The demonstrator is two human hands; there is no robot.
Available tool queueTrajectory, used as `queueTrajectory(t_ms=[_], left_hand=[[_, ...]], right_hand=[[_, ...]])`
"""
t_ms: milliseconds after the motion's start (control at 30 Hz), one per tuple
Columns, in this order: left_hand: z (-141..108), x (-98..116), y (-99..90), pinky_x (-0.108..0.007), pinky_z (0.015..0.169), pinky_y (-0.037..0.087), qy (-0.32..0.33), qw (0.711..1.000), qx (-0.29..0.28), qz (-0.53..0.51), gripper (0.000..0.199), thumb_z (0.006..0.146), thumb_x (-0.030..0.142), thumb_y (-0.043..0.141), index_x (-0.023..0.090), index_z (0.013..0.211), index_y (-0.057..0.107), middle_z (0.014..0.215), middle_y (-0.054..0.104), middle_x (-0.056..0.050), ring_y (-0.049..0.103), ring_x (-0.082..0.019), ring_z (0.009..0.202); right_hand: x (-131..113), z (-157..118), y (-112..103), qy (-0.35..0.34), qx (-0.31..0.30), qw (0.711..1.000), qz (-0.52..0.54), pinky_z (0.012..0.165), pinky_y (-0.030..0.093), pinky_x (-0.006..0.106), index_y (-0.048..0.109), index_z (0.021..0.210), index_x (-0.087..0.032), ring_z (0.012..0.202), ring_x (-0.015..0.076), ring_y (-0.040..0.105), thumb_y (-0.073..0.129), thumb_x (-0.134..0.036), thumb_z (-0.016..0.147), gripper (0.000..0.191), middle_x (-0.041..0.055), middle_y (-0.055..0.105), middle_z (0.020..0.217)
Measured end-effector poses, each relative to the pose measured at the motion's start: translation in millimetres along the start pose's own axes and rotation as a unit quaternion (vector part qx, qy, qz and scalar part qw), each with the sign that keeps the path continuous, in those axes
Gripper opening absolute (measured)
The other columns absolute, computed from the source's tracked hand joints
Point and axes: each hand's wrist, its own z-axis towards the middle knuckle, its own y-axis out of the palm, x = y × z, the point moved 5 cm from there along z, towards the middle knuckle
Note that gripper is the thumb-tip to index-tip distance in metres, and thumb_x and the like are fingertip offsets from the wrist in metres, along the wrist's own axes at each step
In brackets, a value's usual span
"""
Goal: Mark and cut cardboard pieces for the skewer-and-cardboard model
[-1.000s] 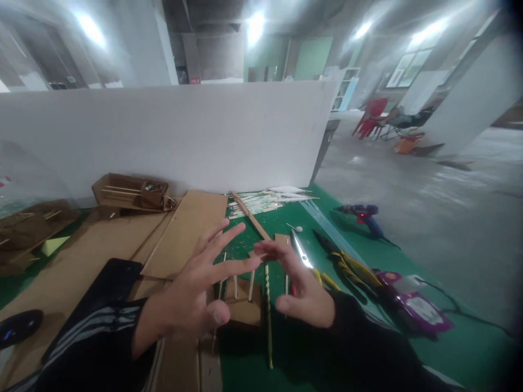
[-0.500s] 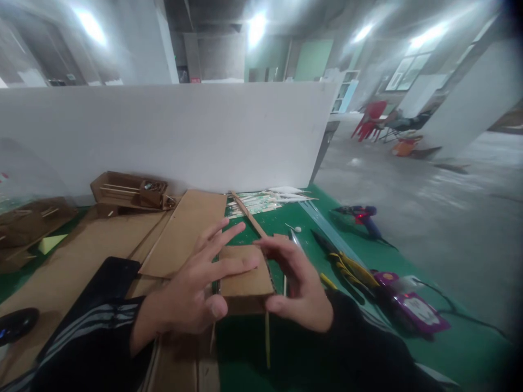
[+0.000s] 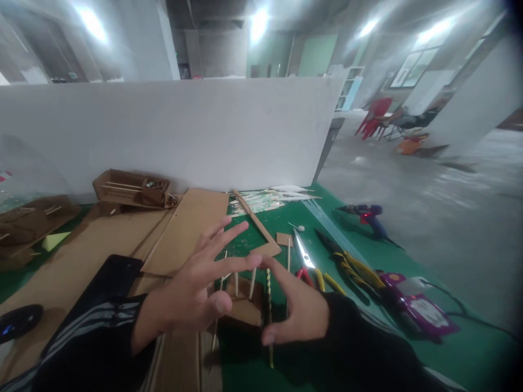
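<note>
My left hand [image 3: 196, 283] is spread above the work, its fingers apart and its index fingertip close to my right fingertips. Under and between the hands is a small brown cardboard piece [image 3: 245, 307] with pale wooden sticks [image 3: 252, 283] standing up from it. My right hand [image 3: 300, 305] curves in from the right, index finger at the top and thumb below. Between them runs a narrow, wavy corrugated cardboard edge [image 3: 268, 288], seen edge-on. The fingers partly hide how the cardboard parts join. Just beyond lies a small cardboard strip [image 3: 267, 249].
Right of my hands lie scissors [image 3: 303, 253], yellow-handled pliers [image 3: 355, 269], a purple device [image 3: 420, 307] and a blue glue gun [image 3: 368, 215]. Cardboard sheets [image 3: 192, 228] and a black phone-like slab [image 3: 102, 294] are at left. A white panel [image 3: 183, 130] stands behind.
The flat cardboard top that faced up between my hands has turned away, so sticks and a corrugated edge now show. The view has shifted slightly; the left hand's pose is much the same.
</note>
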Motion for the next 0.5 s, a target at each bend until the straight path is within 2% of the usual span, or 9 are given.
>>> queueTrajectory(t_ms=[100,167,233,300,367,433,500], left_hand=[[0,0,-0.1,-0.053,0.121,0.009,0.002,1.0,0.005,0.003,0.06,0.095,0.066,0.03,0.034,0.141,0.051,0.163,0.025,-0.004,0.012,-0.031,0.151],[0,1,0.0,-0.054,0.121,0.011,0.004,1.0,0.008,0.001,0.059,0.096,0.065,0.029,0.033,0.14,0.052,0.162,0.026,-0.005,0.013,-0.031,0.151],[0,1,0.0,-0.054,0.121,0.013,0.001,1.0,0.012,0.0,0.059,0.096,0.065,0.029,0.032,0.139,0.053,0.162,0.028,-0.006,0.013,-0.032,0.151],[0,0,0.6,-0.054,0.12,0.014,-0.004,1.0,0.009,0.001,0.059,0.097,0.065,0.029,0.031,0.138,0.054,0.161,0.029,-0.006,0.013,-0.032,0.151],[1,1,1.4,-0.054,0.121,0.013,-0.003,1.0,0.006,0.001,0.059,0.097,0.064,0.028,0.03,0.137,0.055,0.161,0.029,-0.006,0.014,-0.031,0.151],[2,2,2.2,-0.053,0.121,0.012,0.004,1.0,0.004,-0.001,0.059,0.097,0.064,0.028,0.03,0.137,0.055,0.161,0.029,-0.006,0.014,-0.031,0.151],[2,3,2.6,-0.053,0.121,0.013,0.007,1.0,0.006,-0.003,0.059,0.097,0.064,0.029,0.03,0.136,0.056,0.161,0.029,-0.006,0.015,-0.031,0.151]], right_hand=[[6,2,12,0.024,-0.045,0.995,-0.085,0.105,0.043,0.053,0.034,0.147,-0.013,0.123,0.0386,0.055,0.089,-0.054,0.055,0.115,0.0208,0.053,0.138],[9,3,15,0.033,-0.057,0.99,-0.126,0.098,0.048,0.052,0.038,0.145,-0.012,0.114,0.0381,0.06,0.088,-0.044,0.058,0.105,0.0201,0.06,0.129],[5,4,12,0.017,-0.035,0.992,-0.122,0.095,0.051,0.049,0.04,0.143,-0.015,0.111,0.0357,0.063,0.084,-0.037,0.063,0.093,0.017,0.063,0.126],[-5,4,6,-0.023,0.018,0.996,-0.087,0.097,0.05,0.045,0.041,0.141,-0.021,0.114,0.0324,0.062,0.081,-0.033,0.069,0.083,0.0137,0.062,0.129],[-18,3,-2,-0.075,0.098,0.992,-0.032,0.1,0.049,0.044,0.043,0.14,-0.026,0.119,0.0305,0.059,0.078,-0.037,0.077,0.073,0.0119,0.058,0.135],[-31,-2,-13,-0.138,0.206,0.968,0.03,0.101,0.048,0.048,0.047,0.137,-0.028,0.121,0.0322,0.056,0.068,-0.051,0.085,0.061,0.0118,0.054,0.136],[-39,-9,-25,-0.192,0.308,0.929,0.074,0.1,0.047,0.054,0.055,0.13,-0.028,0.119,0.0351,0.055,0.054,-0.063,0.088,0.054,0.0116,0.056,0.128]])
